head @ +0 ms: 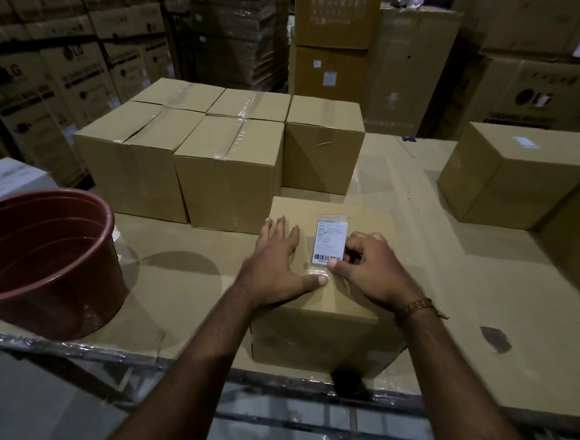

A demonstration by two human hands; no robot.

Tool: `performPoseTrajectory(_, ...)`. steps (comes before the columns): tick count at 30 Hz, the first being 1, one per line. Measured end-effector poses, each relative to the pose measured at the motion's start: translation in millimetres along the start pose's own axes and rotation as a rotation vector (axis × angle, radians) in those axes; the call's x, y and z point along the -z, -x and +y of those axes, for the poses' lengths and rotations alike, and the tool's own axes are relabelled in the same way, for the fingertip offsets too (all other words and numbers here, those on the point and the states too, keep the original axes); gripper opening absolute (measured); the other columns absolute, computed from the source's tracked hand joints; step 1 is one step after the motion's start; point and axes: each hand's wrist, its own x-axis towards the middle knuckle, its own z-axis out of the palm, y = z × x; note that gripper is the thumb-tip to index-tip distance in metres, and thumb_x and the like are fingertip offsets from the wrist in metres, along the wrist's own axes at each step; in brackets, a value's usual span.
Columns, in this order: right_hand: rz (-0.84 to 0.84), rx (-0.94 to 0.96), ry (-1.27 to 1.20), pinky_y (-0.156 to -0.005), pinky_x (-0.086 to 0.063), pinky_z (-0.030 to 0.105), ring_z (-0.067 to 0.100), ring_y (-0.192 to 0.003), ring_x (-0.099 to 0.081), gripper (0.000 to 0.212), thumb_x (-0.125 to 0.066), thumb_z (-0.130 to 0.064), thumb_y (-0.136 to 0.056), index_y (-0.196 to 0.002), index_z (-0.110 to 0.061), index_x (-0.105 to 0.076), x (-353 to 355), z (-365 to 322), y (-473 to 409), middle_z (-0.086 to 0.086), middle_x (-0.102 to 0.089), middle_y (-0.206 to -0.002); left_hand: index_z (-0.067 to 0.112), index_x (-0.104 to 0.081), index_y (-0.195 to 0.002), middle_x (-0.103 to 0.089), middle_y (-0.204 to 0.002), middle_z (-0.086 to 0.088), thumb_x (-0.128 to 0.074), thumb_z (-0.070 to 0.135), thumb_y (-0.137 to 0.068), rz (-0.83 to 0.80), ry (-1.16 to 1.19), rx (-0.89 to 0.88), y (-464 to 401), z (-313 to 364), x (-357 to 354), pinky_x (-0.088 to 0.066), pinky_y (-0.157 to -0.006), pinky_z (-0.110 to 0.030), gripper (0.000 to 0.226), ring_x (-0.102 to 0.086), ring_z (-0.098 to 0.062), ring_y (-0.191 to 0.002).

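Two hands rest on the small box [323,327], which stands at the near edge of the counter [184,296]. The left hand [274,265] lies flat on the box top with its fingers straight and spread, holding nothing, and its thumb presses beside the strip of clear tape. The right hand [367,269] is curled, and its thumb and forefinger pinch the lower right corner of the label [331,239]. There is one label, white with a barcode, lying on the box top between the hands.

Behind the small box stand five taped boxes [230,176], packed together and touching. One more box [505,177] sits well apart at the right. One red-brown bucket [44,264] stands at the left – upright, with its mouth open.
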Motion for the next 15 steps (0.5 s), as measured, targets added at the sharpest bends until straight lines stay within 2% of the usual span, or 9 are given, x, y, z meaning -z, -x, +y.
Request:
performPoseTrajectory(3,0.023,0.004,0.001,-0.106,-0.042,0.052,0.018,-0.107,-0.044,0.03,-0.072,-0.037,-0.096,-0.125,-0.033,-0.075,-1.1,1.5,0.7,-0.006,-0.065,-0.102,0.028,-0.009,-0.169,0.015,-0.175,0.008,-0.073,0.074,-0.079,-0.002,0.003,-0.002,-0.3,-0.8,0.0,-0.022,-0.125,-0.064,0.12,0.022,-0.015,-0.159)
performPoseTrajectory(9,0.044,0.023,-0.02,-0.109,-0.037,0.052,0.017,-0.108,-0.044,0.027,-0.072,-0.034,-0.096,-0.122,-0.031,-0.077,-1.8,1.5,4.1,-0.009,-0.067,-0.106,0.026,-0.005,-0.169,0.019,-0.174,0.006,-0.074,0.076,-0.077,-0.042,-0.023,-0.018,0.5,-0.8,3.4,-0.022,-0.125,-0.064,0.125,0.025,-0.016,-0.158)
performPoseTrajectory(12,0.062,-0.017,-0.155,-0.108,-0.044,0.053,0.018,-0.115,-0.052,0.035,-0.066,-0.047,-0.092,-0.121,-0.032,-0.078,0.2,0.1,4.9,-0.02,-0.07,-0.106,0.025,-0.001,-0.169,0.021,-0.174,0.005,-0.074,0.077,-0.077,-0.077,-0.04,-0.021,1.9,1.3,6.9,-0.02,-0.126,-0.063,0.128,0.027,-0.018,-0.157)
performPoseTrajectory(15,0.052,-0.015,-0.228,-0.104,-0.053,0.052,0.022,-0.12,-0.062,0.041,-0.064,-0.057,-0.088,-0.124,-0.042,-0.075,-3.7,12.5,1.0,-0.015,-0.074,-0.117,0.025,-0.001,-0.168,0.021,-0.174,0.005,-0.072,0.079,-0.076,-0.083,-0.054,-0.024,0.4,1.0,6.3,-0.02,-0.126,-0.065,0.129,0.027,-0.019,-0.158)
